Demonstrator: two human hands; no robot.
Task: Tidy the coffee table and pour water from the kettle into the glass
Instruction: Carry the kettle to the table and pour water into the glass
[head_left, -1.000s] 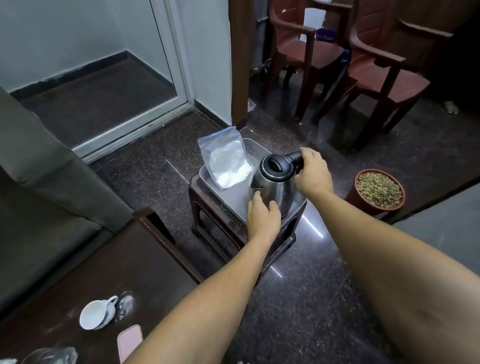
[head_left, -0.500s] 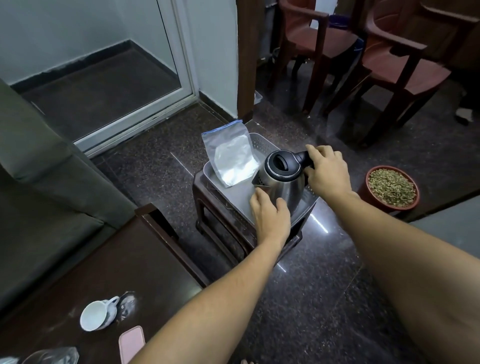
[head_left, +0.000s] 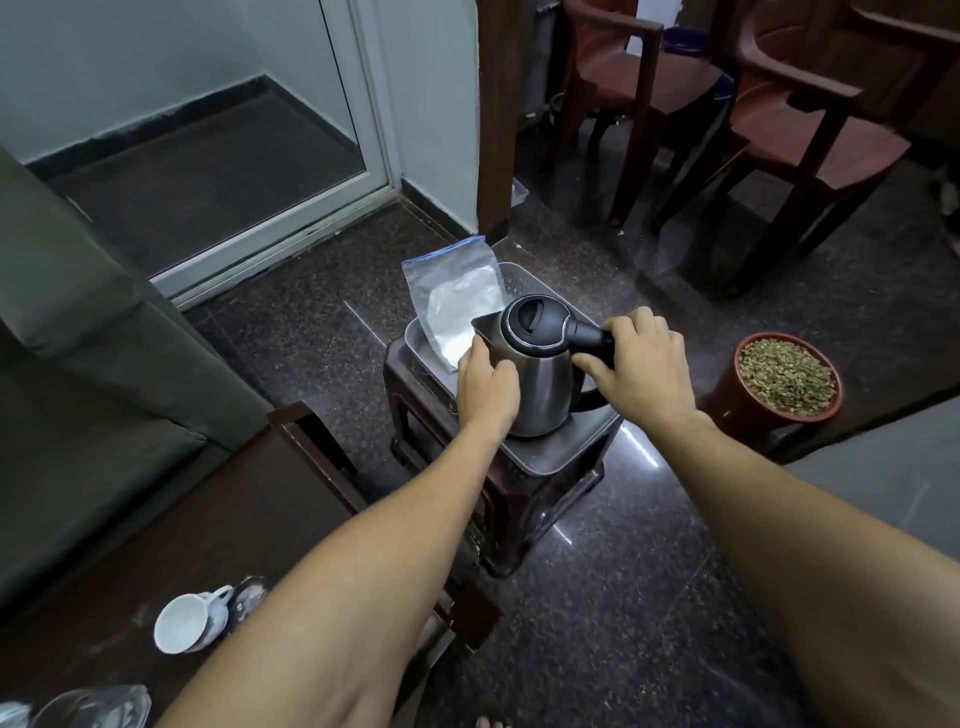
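A steel kettle (head_left: 543, 384) with a black lid stands upright in a grey tray (head_left: 558, 452) on a small dark stool (head_left: 519, 499). My right hand (head_left: 641, 364) grips the kettle's black handle. My left hand (head_left: 485, 387) presses flat against the kettle's left side, fingers fairly straight. A clear zip bag (head_left: 457, 306) with white powder leans in the tray behind the kettle. On the dark coffee table (head_left: 156, 545) at lower left, a white cup (head_left: 184, 623) lies on its side, and a clear glass (head_left: 98, 706) shows at the bottom edge.
A clay pot of green grains (head_left: 787, 376) sits on the floor right of the stool. Two brown chairs (head_left: 810, 119) stand at the back right. A grey sofa (head_left: 78, 364) fills the left, and a glass door (head_left: 208, 130) lies beyond it.
The kettle has turned so its handle points more to the right, with both hands following it. The view has shifted closer and slightly leftward.
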